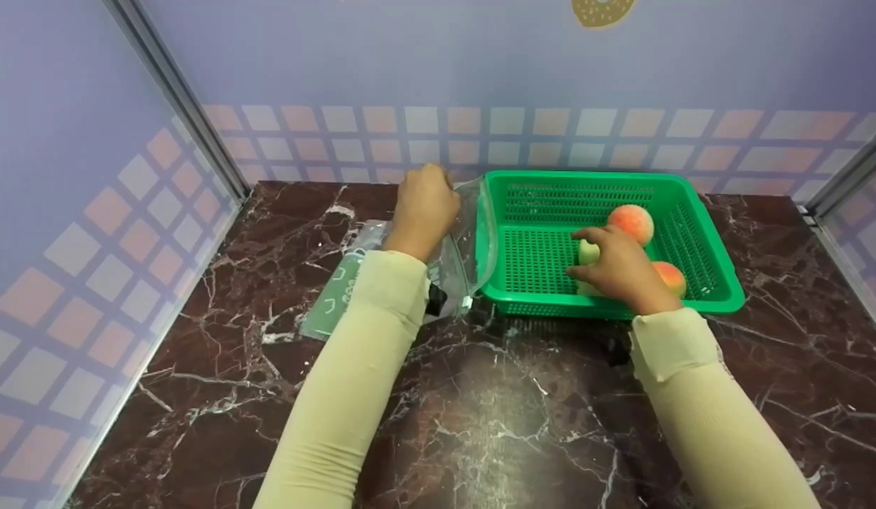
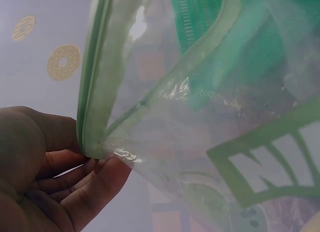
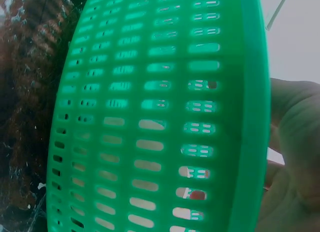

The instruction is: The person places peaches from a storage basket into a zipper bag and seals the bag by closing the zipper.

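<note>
My left hand [image 1: 427, 208] pinches the top edge of a clear zip bag [image 2: 165, 122] with green-and-white print. The bag's mouth gapes toward the basket, and its zip strip runs up from the fingertips in the left wrist view. Inside the green slotted basket [image 1: 529, 304], my right hand [image 1: 614, 268] reaches down over a pale yellow-green fruit [image 1: 589, 252], thumb and fingers spread on either side of it. Two red-and-yellow peaches, one farther back [image 1: 631, 225] and one nearer [image 1: 671, 278], lie beside this hand. Basket wall hides most of the fingers in the right wrist view.
A flat bag with a green printed panel [image 1: 333, 300] lies on the dark marbled table [image 1: 480, 410], under the left forearm. Patterned walls [image 1: 409, 63] close off the back and both sides. The basket stands close to the back wall.
</note>
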Available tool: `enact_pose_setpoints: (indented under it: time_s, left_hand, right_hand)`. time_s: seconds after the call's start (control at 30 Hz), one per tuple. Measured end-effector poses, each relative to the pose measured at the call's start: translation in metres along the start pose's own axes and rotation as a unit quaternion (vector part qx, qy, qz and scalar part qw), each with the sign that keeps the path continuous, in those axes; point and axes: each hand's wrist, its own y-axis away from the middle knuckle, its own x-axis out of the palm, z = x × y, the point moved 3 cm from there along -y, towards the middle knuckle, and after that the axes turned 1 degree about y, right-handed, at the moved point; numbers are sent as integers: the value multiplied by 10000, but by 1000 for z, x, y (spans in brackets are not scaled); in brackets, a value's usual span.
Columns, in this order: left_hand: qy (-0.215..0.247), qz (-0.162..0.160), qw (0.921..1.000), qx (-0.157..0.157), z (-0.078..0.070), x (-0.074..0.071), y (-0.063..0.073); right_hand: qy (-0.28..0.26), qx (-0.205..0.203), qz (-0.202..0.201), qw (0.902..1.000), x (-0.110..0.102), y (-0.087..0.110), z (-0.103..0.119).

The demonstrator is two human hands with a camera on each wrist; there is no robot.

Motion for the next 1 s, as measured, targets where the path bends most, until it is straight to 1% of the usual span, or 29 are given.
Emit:
enact_pose_setpoints:
  time_s: [0.27, 0.53, 0.77, 1.0]
  left_hand:
    - [-116, -71, 9999, 30, 1, 1, 0]
    - [-74, -113, 9999, 58, 1, 0, 0]
    - [-54, -175, 9998, 65, 3, -2, 0]
    - [9, -177, 9998, 47, 4, -3, 1]
  right_hand:
    - [67, -40, 128, 9999, 0, 1, -5]
    - [181, -127, 96, 9997, -1, 3, -10]
    - [261, 82, 366, 9990, 1, 3, -13]
    - [280, 242, 459, 9983, 2, 3, -16]
